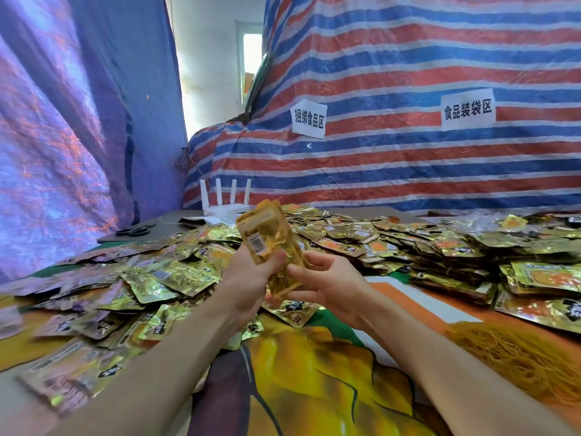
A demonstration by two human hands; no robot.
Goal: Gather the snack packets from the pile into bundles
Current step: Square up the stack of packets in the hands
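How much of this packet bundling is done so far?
Done: several stacked bundles seem to lie on the right. In hand: the left hand and right hand hold one upright stack of packets. Left: a big loose pile spreads to the left and behind.

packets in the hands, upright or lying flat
Upright, tilted slightly: the stack of packets stands on end above the pile, held low by the left hand, with the right hand at its lower edge.
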